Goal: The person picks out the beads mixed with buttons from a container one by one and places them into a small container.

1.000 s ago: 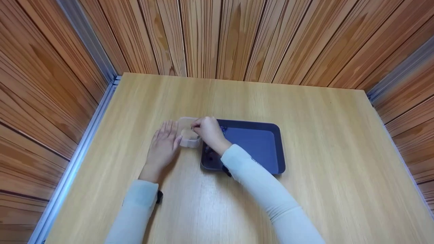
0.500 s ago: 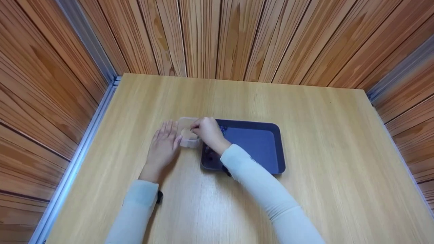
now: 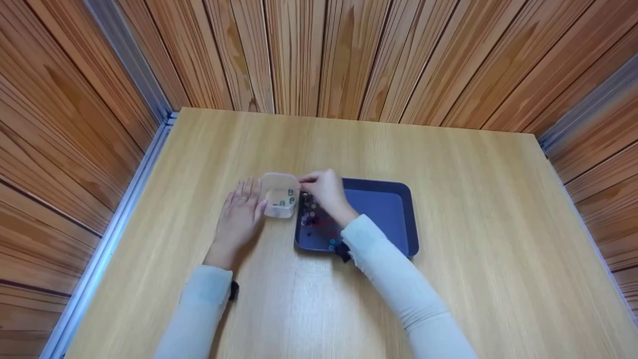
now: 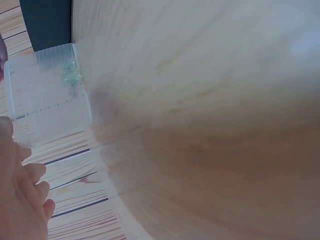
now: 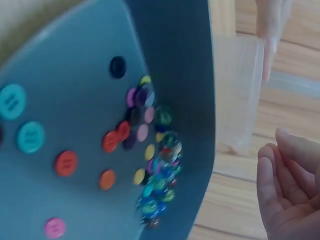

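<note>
My left hand (image 3: 239,212) lies with extended fingers along the left side of a clear plastic container (image 3: 271,209), its thumb at the near corner. Inside the container sit several shiny green pieces (image 4: 71,77), like glass beads. My right hand (image 3: 326,194) hovers over the left end of a dark blue tray (image 3: 381,214), close to the container's right rim. In the right wrist view its fingers (image 5: 267,175) are bent, with thumb and forefinger slightly apart and no object visible between them. Buttons such as a red button (image 5: 66,163) and shiny beads (image 5: 159,185) lie in the tray.
A light wooden tabletop (image 3: 473,199) carries the container and tray side by side. Plank walls (image 3: 349,60) stand behind and at both sides, with a metal rail (image 3: 119,214) along the left edge. The tray's raised wall (image 5: 192,100) faces the container.
My right hand has moved right, from over the container to above the tray's left edge. The green pieces in the container and the buttons have come into view. My left hand stays put.
</note>
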Tool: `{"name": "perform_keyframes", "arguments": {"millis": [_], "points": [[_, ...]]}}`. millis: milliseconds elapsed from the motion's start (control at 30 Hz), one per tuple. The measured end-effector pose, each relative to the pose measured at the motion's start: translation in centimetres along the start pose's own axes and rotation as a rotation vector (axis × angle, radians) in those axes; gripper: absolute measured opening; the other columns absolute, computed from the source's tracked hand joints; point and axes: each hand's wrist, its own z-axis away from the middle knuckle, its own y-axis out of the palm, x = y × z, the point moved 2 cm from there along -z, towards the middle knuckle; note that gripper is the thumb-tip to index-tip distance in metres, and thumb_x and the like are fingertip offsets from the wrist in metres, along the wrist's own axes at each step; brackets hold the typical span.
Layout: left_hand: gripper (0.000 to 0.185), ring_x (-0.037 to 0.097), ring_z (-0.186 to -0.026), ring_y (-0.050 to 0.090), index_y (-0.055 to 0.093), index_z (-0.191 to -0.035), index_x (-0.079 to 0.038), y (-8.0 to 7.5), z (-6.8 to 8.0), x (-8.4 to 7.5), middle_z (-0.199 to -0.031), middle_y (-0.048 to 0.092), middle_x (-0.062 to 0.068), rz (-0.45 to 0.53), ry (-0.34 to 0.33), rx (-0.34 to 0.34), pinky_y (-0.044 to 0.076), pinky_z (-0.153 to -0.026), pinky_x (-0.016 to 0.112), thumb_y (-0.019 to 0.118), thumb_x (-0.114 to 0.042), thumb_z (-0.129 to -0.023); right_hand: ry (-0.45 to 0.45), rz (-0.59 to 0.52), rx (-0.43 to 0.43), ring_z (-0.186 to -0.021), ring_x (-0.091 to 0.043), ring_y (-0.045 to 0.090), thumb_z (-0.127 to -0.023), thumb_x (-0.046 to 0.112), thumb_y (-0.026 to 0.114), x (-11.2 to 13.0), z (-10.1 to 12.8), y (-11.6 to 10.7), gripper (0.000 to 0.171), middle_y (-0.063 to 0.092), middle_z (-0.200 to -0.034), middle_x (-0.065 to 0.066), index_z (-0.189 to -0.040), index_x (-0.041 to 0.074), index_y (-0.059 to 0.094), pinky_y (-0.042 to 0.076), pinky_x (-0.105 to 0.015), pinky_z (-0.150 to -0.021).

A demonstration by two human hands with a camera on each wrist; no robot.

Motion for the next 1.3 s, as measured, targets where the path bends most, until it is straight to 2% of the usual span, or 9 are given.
{"name": "perform_keyframes", "arguments": {"millis": [267,433,733,967,1300], "points": [[0.063,0.036,-0.155,0.011,0.014,-0.159,-0.009,-0.1,0.1,-0.1,-0.166,0.016,0.016,-0.007,0.003,0.003,0.012,-0.126,0.054,0.03,-0.042,-0.108,0.075,-0.05,-0.052,-0.092,-0.022,0.075,-0.081,0.009,0.081,-3.1,0.4,-1.2,0.014,0.078,-0.096,-0.012,-0.094,0.005,0.081,0.059,-0.025,-0.075],[0.064,0.035,-0.156,0.009,0.013,-0.16,-0.01,0.0,0.1,-0.1,-0.166,0.015,0.016,0.014,-0.007,0.012,0.011,-0.126,0.054,0.031,-0.042,-0.108,0.067,-0.005,-0.047,-0.093,-0.02,0.075,-0.079,0.011,0.083,-4.2,0.6,-1.1,0.014,0.079,-0.096,-0.009,-0.092,0.008,0.082,0.059,-0.03,-0.081],[0.063,0.034,-0.156,0.01,0.014,-0.16,-0.011,-0.1,0.2,0.0,-0.167,0.015,0.014,0.007,-0.008,0.011,0.011,-0.127,0.053,0.03,-0.043,-0.108,0.138,-0.067,0.023,-0.09,-0.015,0.074,-0.08,0.01,0.083,-5.3,0.6,-0.6,0.015,0.078,-0.099,-0.009,-0.094,0.007,0.081,0.057,-0.025,-0.077],[0.063,0.035,-0.156,0.008,0.015,-0.159,-0.009,0.0,0.1,0.0,-0.167,0.014,0.015,0.01,-0.007,0.023,0.009,-0.127,0.053,0.03,-0.042,-0.108,0.155,-0.099,0.08,-0.095,-0.018,0.074,-0.079,0.008,0.083,-5.8,0.8,0.1,0.018,0.078,-0.1,-0.011,-0.097,0.005,0.08,0.058,-0.031,-0.09],[0.064,0.033,-0.156,0.003,0.012,-0.16,-0.011,0.1,0.0,0.2,-0.168,0.009,0.012,0.017,-0.024,0.048,0.007,-0.127,0.052,0.027,-0.045,-0.108,0.172,-0.04,0.134,-0.09,-0.016,0.075,-0.081,0.008,0.081,-6.3,0.9,0.8,0.017,0.079,-0.098,-0.01,-0.098,0.007,0.081,0.058,-0.029,-0.088]]}}
